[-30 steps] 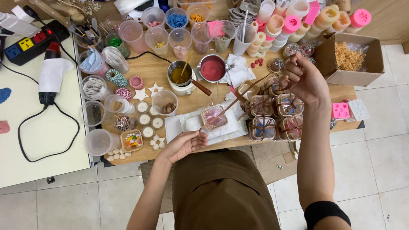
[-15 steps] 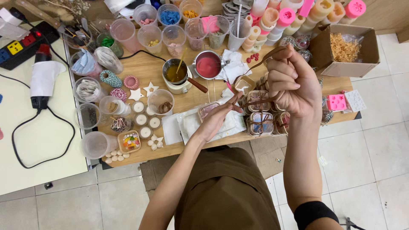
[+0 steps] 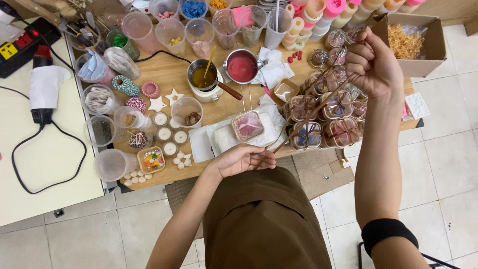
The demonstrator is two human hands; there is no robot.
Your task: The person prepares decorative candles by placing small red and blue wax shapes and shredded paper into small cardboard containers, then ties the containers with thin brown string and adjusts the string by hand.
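1. Brown ribbon (image 3: 303, 117) is the thing I work with: it is thin, long and pulled straight, and it runs as a slanted line over the table.
2. My right hand (image 3: 373, 65) is raised high and closed, and its fingers pinch the upper end of the ribbon.
3. My left hand (image 3: 244, 159) is low, at the near edge of the wooden table (image 3: 174, 82), with its fingers bent together around the lower end.
4. So the ribbon is stretched between my two hands, and it passes above the small clear boxes (image 3: 323, 119), which already have brown bows.
5. One clear box with pink content (image 3: 247, 125) stands on a white cloth (image 3: 224, 139) just beyond my left hand.
6. Farther away stand a small pot with red liquid (image 3: 241, 67) and a pot with yellow liquid (image 3: 201, 77).
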